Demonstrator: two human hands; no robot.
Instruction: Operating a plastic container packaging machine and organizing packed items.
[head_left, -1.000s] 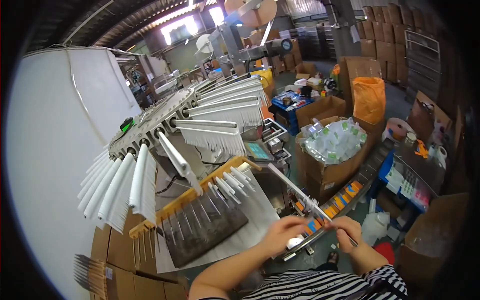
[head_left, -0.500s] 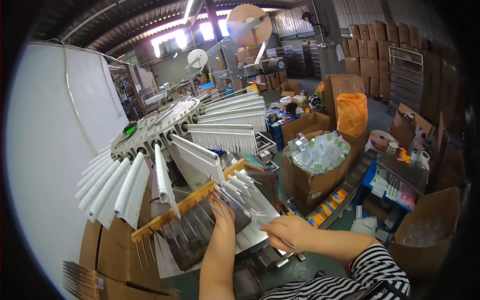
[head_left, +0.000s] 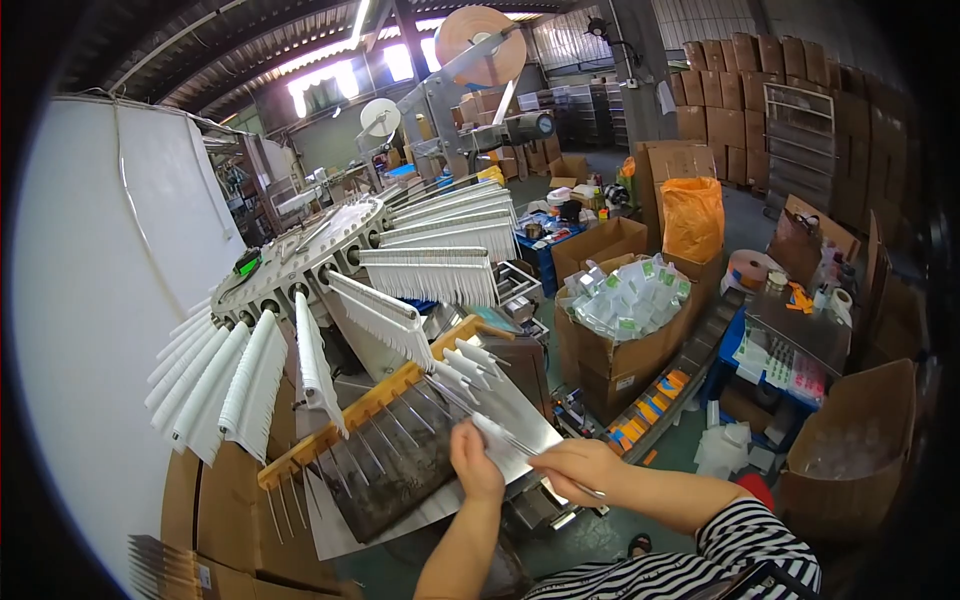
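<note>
My right hand (head_left: 580,470) is closed around a thin metal rod (head_left: 520,446), which slants up and left from it. A small white piece (head_left: 487,426) sits toward the rod's far end. Close beside that piece is my left hand (head_left: 474,464), its fingers curled together; whether anything is in them is hidden. Just beyond the hands, a wooden bar (head_left: 365,408) carries a row of metal rods over a dark plate (head_left: 402,470). At the bar's right end, several rods bear white sleeve-like pieces (head_left: 470,366).
To the left stands a round machine (head_left: 300,250) with radiating arms hung with white strips (head_left: 430,275). A carton of clear packets (head_left: 625,300) and a conveyor with orange pieces (head_left: 650,412) lie right. An open carton (head_left: 850,450) is at the far right.
My left hand has come away from the rods on the wooden bar, moving right and nearer to me, beside the white piece. My right hand keeps its rod, shifted only slightly.
</note>
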